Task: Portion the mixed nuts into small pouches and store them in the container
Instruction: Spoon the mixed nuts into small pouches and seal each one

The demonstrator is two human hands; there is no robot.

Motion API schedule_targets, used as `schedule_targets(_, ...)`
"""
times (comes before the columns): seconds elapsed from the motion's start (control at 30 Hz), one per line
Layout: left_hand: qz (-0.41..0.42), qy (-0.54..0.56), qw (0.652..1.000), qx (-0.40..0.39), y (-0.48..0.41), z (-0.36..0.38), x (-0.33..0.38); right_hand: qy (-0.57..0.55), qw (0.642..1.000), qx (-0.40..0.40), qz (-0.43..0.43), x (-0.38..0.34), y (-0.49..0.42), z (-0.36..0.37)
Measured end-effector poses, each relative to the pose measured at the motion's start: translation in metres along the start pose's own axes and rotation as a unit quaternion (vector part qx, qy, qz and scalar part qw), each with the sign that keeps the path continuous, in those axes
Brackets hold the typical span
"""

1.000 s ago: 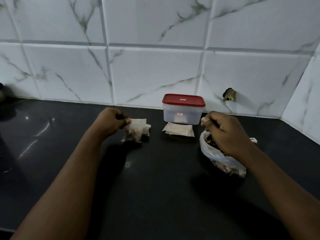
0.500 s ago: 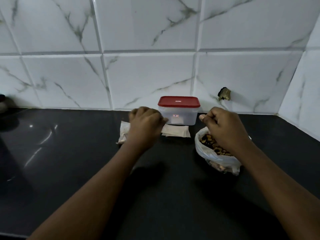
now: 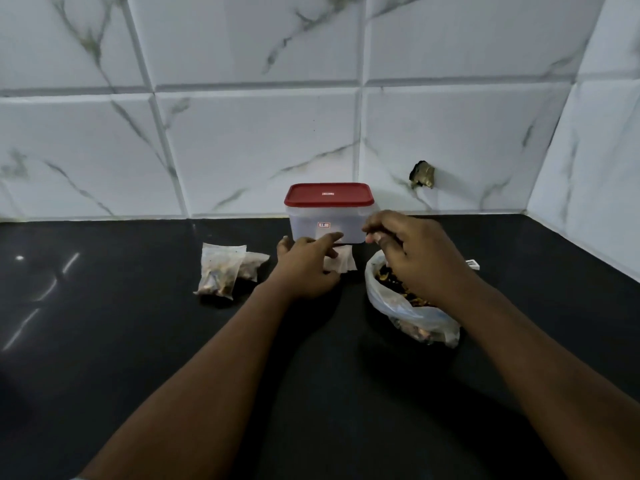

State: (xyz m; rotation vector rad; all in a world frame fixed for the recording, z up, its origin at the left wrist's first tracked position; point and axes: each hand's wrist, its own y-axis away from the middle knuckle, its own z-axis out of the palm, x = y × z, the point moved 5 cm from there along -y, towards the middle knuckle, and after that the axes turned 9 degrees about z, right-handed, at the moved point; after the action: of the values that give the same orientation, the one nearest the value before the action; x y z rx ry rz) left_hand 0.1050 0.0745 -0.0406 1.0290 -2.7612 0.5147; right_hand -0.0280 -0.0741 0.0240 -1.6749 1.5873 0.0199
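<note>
Right of centre on the tabletop [image 3: 138, 341], the open bag of mixed nuts [image 3: 398, 306] sits under the right grip [image 3: 415, 258], whose fingers are curled; I cannot tell whether they hold anything. The left grip [image 3: 304, 268], fingers straight, touches the empty pouches [image 3: 344, 263] at centre. Filled pouches [image 3: 218, 273] lie further left; the lidded container [image 3: 329, 220] stands behind.

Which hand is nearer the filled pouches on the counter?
Left. The left hand is just right of the filled pouches; the right hand is farther right, over the bag of nuts.
</note>
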Motion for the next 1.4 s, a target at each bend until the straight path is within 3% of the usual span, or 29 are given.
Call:
schedule_targets(0.23, 0.015, 0.026, 0.997, 0.07, -0.001, -0.002, 0.003, -0.014, 0.999, 0.043, 0.027, -0.001, 0.0, -0.009)
schedule_targets(0.47, 0.005, 0.032, 0.982, 0.185, 0.004, -0.015, -0.003, -0.009, 0.999, 0.013, 0.028, -0.006, 0.005, -0.003)
schedule_targets(0.87, -0.009, 0.135, 0.982, 0.133, 0.006, -0.006, -0.002, 0.013, 0.998, -0.006, 0.057, 0.001, 0.004, -0.004)
schedule_targets(1.17, -0.046, 0.194, 0.969, 0.147, 0.01, -0.003, -0.006, 0.022, 0.999, -0.012, 0.047, -0.001, 0.004, -0.003)
schedule_targets(1.4, -0.028, 0.2, 0.933, 0.299, 0.014, -0.015, -0.004, 0.023, 0.999, -0.022, 0.044, 0.0, 0.004, -0.002)
